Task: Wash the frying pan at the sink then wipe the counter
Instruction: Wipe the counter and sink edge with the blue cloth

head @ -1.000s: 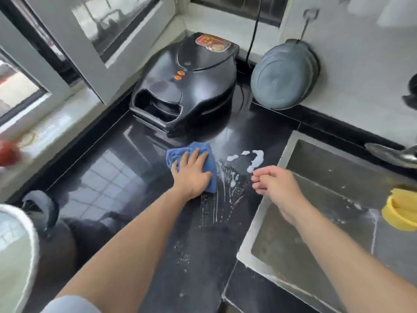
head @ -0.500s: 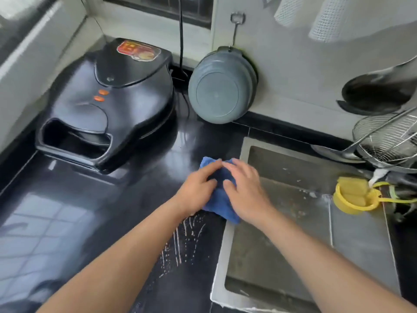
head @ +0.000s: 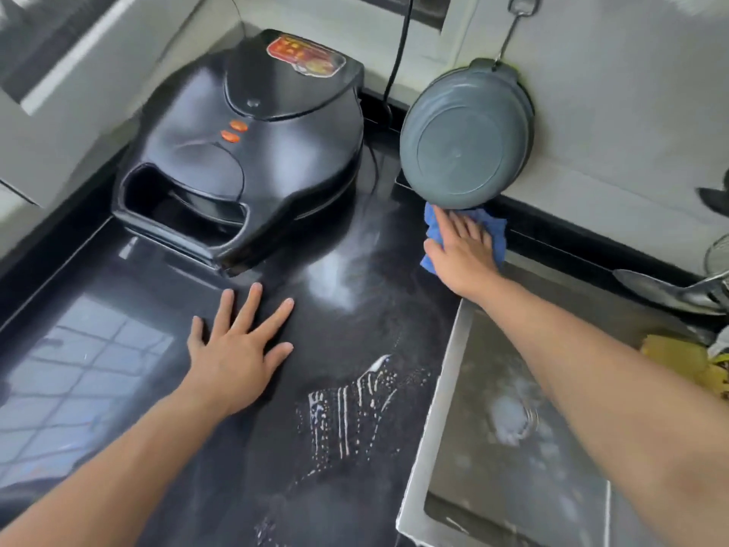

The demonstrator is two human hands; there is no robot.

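Observation:
The grey frying pan [head: 465, 136] hangs bottom-out from a hook on the back wall. Just below it, my right hand [head: 461, 254] presses a blue cloth [head: 497, 234] flat on the black counter [head: 355, 278], at the sink's far left corner. My left hand [head: 236, 345] rests palm down on the counter with fingers spread, holding nothing. White soapy streaks [head: 355, 408] lie on the counter between my arms. The steel sink [head: 445, 388] is at the right.
A black electric griddle [head: 244, 152] stands at the back left with its cord running up the wall. A metal ladle [head: 666, 290] and a yellow item [head: 682, 361] sit at the sink's right side. A window frame borders the left.
The cloth passed from my left hand to my right, which moved it back under the hanging pan. My left hand moved left and laid flat on the counter. The white blobs are wiped away.

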